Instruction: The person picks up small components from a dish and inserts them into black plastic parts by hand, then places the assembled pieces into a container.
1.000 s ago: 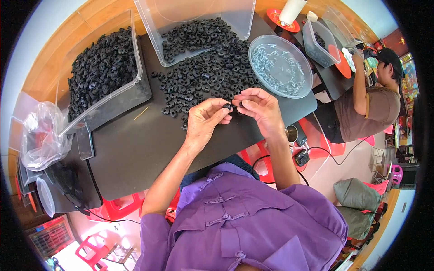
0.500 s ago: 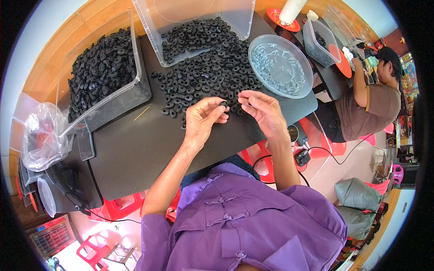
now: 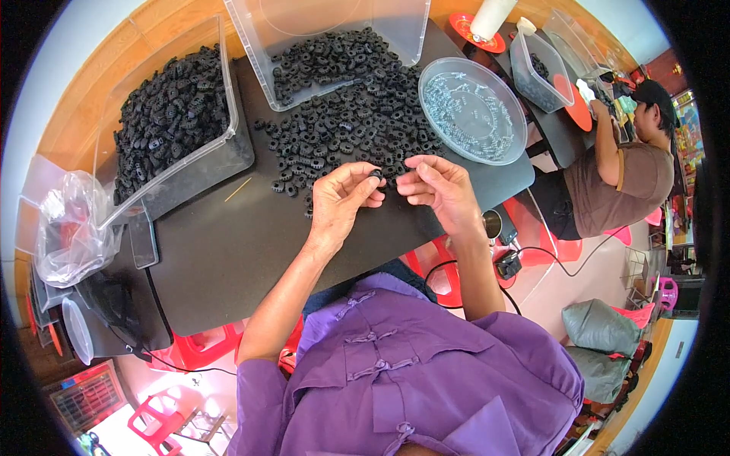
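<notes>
The small black piece [image 3: 375,175] sits at the tips of my left hand [image 3: 339,199], clamped between thumb and forefinger. I judge it light and fairly stiff, hard plastic or firm rubber; I can't tell which. It should survive a firm squeeze, but being small and rounded it could roll or pop out, so I'd hold it by opposite outer edges, with the pads flat. At three o'clock from it, just beside, is my right hand [image 3: 441,194], its thumb and fingertips drawn close together; whether they pinch anything I cannot tell.

Around eleven o'clock lies a loose pile [image 3: 342,133] of similar pieces, many with notched edges and holes, running back into a clear box [image 3: 342,17] tipped on its side. At two o'clock a round bowl [image 3: 477,109] holds tiny, pale bits. Between nine and ten stands a clear bin [image 3: 204,176] heaped with black pieces. A thin stick [image 3: 238,190] lies at nine on the dark table [image 3: 220,266]. Farther out at three, a co-worker [image 3: 627,186] sits sideways.
</notes>
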Tool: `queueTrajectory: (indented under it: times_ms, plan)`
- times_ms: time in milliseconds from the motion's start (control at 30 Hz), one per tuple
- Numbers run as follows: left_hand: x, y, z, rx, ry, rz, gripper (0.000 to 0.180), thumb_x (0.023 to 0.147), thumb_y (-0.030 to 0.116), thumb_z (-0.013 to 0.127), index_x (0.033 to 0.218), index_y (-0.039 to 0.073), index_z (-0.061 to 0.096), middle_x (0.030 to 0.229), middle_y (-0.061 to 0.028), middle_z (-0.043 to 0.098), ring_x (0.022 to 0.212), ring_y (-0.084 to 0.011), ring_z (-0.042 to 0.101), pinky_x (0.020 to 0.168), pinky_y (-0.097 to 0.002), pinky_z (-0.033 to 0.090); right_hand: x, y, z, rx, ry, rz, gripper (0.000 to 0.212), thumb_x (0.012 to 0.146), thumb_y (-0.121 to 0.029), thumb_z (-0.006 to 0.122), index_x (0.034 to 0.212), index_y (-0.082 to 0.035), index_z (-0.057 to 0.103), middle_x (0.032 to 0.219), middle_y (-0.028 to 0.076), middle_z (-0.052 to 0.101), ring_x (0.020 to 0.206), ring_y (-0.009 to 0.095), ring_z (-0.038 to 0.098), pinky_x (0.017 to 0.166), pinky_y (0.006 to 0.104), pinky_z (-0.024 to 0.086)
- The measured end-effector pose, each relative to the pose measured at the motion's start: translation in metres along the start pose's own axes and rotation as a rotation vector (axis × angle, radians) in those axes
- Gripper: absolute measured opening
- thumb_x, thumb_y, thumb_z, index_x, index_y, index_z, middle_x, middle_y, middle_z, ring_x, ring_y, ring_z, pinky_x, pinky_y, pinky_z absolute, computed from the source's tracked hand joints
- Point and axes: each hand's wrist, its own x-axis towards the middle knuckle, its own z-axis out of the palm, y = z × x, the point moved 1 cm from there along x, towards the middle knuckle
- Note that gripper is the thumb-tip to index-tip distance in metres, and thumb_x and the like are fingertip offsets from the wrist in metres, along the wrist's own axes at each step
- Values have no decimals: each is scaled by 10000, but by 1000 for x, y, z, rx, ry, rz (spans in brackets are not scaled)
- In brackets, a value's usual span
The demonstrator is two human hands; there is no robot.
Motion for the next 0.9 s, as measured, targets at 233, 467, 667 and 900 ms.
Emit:
queueTrajectory:
  times_ms: [233,467,667,900]
  plan:
    - [0,0,-1,4,-7,-5,174,880,58,595,1044,-3,604,892,-89,662,710,-116,630,640,-242,549,2,6,-7,-313,47,-30,290,943,-260,508,903,4,622,623,-49,462,497,48,387,457,188,314]
    - [0,-1,-2,24,-6,-3,180,878,53,595,1048,-4,603,899,-84,661,713,-114,629,637,-239,548,2,5,-3,-14,-57,7,341,920,-215,514,1145,29,588,832,6,552,661,83,493,602,217,426]
    - [0,-2,-2,26,-17,4,173,877,49,596,1043,0,608,897,-77,660,714,-113,628,638,-237,548,-2,4,0,-28,-108,65,253,825,-52,646,1064,25,613,869,109,661,741,150,651,711,268,552]
    - [0,-2,-1,26,-59,-8,159,872,45,604,1025,7,623,892,-64,660,708,-103,625,635,-230,545,2,8,-8,-167,-72,-54,139,800,-69,684,908,-1,629,811,73,653,680,131,638,642,235,541]
